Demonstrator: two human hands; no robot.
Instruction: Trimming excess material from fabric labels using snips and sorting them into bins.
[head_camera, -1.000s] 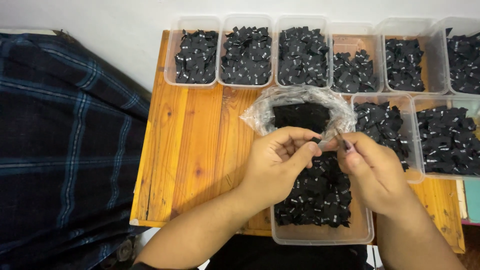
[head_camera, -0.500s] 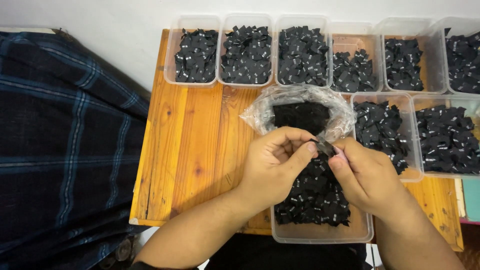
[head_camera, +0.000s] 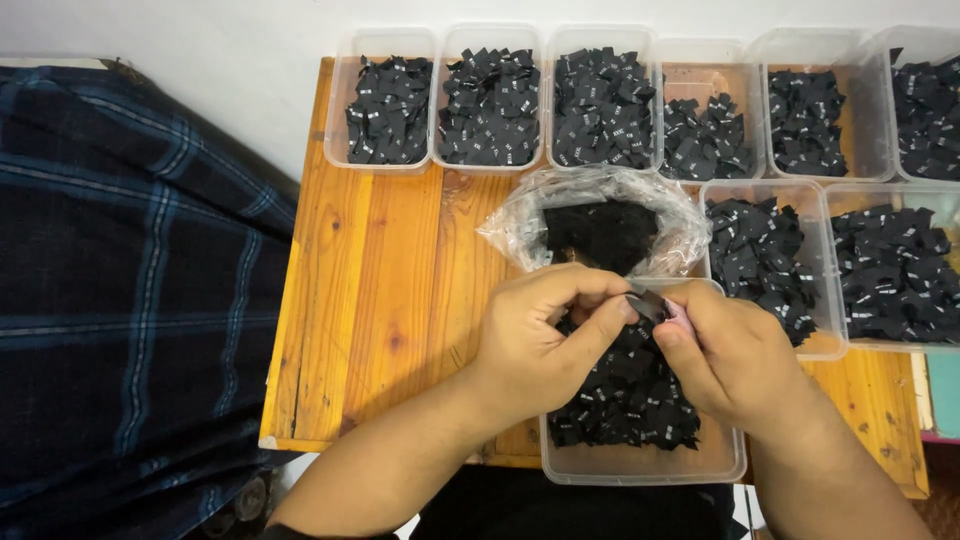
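Note:
My left hand (head_camera: 540, 335) and my right hand (head_camera: 735, 355) meet over a clear plastic tub (head_camera: 640, 465) of small black fabric labels at the table's near edge. Together their fingertips pinch one small black label (head_camera: 648, 302) between them. Just beyond the hands lies an open clear plastic bag (head_camera: 600, 225) with a dark heap of the same labels inside. The hands hide part of the near tub's contents.
Several clear tubs of black labels line the back of the wooden table (head_camera: 390, 300), such as one at far left (head_camera: 385, 105); two more (head_camera: 765, 260) stand at right. A dark blue plaid cloth (head_camera: 130, 290) lies to the left of the table.
Both hands have drawn closer together and the label has shifted from my right fingertips to a pinch shared by both hands.

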